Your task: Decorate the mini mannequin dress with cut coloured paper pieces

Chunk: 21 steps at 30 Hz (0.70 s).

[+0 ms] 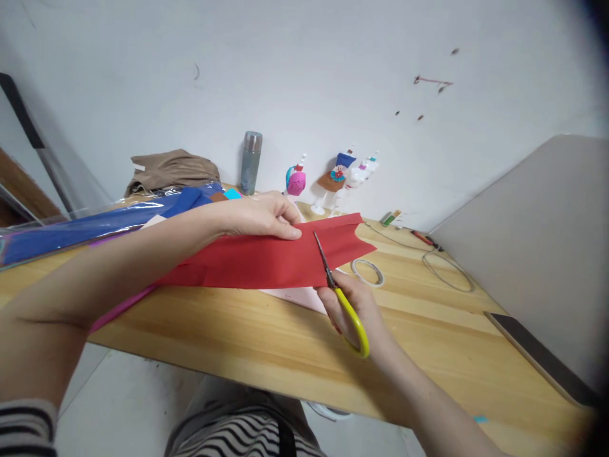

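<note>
My left hand pinches the upper edge of a long red sheet, thumb on top; whether it is paper or fabric I cannot tell. The sheet is held up over the table, and its right end has a curved notch. Yellow-handled scissors are in my right hand, fingers wrapped at the handles. One blade lies over the red sheet, pointing up and left near my left thumb. A slit runs in from the sheet's lower edge by the scissors. The other blade is hidden behind the sheet.
A wooden table bears a tape roll, a grey cable and a dark flat device at right. Behind stand small dressed figures and a thermos. Blue material in clear plastic and brown cloth lie left.
</note>
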Available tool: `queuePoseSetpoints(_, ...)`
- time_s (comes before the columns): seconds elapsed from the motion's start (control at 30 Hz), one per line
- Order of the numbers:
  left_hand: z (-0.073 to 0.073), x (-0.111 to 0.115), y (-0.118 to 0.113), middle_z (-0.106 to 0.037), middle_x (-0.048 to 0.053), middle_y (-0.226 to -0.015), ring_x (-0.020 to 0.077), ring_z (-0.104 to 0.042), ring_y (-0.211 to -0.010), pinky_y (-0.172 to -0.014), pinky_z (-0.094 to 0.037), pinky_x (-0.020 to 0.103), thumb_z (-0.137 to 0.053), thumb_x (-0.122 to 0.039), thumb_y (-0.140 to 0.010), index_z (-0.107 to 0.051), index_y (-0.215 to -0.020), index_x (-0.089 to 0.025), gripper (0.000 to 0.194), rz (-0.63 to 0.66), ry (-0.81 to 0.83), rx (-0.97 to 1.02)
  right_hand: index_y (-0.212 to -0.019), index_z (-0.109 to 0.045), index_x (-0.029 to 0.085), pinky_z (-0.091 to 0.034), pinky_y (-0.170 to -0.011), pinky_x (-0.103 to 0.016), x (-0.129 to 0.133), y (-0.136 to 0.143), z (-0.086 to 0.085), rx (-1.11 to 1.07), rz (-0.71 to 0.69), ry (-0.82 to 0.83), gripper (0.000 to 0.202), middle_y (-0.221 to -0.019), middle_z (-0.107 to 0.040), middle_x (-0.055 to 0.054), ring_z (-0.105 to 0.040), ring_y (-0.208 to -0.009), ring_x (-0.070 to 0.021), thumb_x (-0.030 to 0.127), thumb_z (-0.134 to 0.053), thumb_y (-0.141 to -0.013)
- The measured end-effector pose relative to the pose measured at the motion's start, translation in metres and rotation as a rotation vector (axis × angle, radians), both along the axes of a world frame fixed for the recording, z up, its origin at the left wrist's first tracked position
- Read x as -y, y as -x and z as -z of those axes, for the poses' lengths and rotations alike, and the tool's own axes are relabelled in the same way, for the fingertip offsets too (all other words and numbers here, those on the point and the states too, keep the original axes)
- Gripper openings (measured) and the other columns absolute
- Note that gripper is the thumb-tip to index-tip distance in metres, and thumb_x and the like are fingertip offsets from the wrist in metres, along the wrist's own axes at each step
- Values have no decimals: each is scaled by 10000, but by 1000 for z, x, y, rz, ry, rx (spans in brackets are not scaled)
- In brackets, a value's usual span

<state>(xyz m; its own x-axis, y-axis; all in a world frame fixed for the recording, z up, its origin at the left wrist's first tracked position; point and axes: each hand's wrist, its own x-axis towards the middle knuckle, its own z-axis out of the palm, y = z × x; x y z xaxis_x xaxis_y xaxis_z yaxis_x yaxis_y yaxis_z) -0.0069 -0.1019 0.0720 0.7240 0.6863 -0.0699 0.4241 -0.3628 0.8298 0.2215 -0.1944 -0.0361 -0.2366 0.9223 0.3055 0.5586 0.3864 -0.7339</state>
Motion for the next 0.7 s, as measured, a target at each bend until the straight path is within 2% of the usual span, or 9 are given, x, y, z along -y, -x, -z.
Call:
queuePoseSetpoints(0.13,1,-2,0,-659,-19,-585,100,-515,-473,-500,-379,227,-699,-299,-801,-774,-885,-179,165,1,10,0,-742,-492,212,-307,-483,-258,1,0,-1,1,-12,18,291,-566,-424,43,-380,-496,-112,454,-554,-891)
queuePoseSetpoints(0.23,1,-1,0,-666,-17,-590,109,-549,-500,-496,-369,221,-694,-283,-801,-774,-917,-177,177,-20,41,2,-807,-524,200,-321,-506,-259,3,-4,-6,29,-84,37,291,-620,-449,32,-400,-537,-121,476,-521,-900)
queuePoseSetpoints(0.37,3,-2,4,-673,-10,-607,131,-577,-549,-522,-388,229,-718,-304,-773,-769,-904,-186,184,-41,40,-20,-868,-558,186,-340,-539,-259,6,-19,-10,204,-193,74,313,-653,-503,24,-419,-577,-131,496,-595,-868)
queuePoseSetpoints(0.47,8,-4,9,-650,-13,-593,125,-544,-536,-528,-373,233,-709,-325,-777,-760,-862,-178,177,-71,3,-59,-837,-574,195,-342,-546,-268,8,-35,-5,421,-241,110,228,-666,-548,15,-436,-570,-137,408,-656,-846)
queuePoseSetpoints(0.53,12,-5,11,-626,-19,-577,109,-507,-513,-519,-348,229,-691,-333,-792,-752,-839,-169,182,-69,-1,-65,-924,-628,213,-356,-557,-283,9,-44,2,559,-266,124,113,-706,-609,-6,-490,-585,-155,265,-654,-827)
queuePoseSetpoints(0.63,17,-6,12,-635,-18,-588,105,-504,-509,-518,-343,224,-684,-339,-794,-751,-871,-163,203,-48,60,-54,-1182,-648,246,-381,-582,-289,13,-51,13,713,-303,118,460,-839,-692,-42,-590,-651,-180,97,-579,-752)
queuePoseSetpoints(0.7,20,-7,11,-654,-12,-604,111,-526,-520,-529,-369,221,-693,-336,-783,-752,-890,-163,212,-38,103,-55,-1245,-637,230,-393,-598,-288,16,-53,19,783,-292,85,543,-894,-704,-56,-620,-688,-189,83,-561,-728)
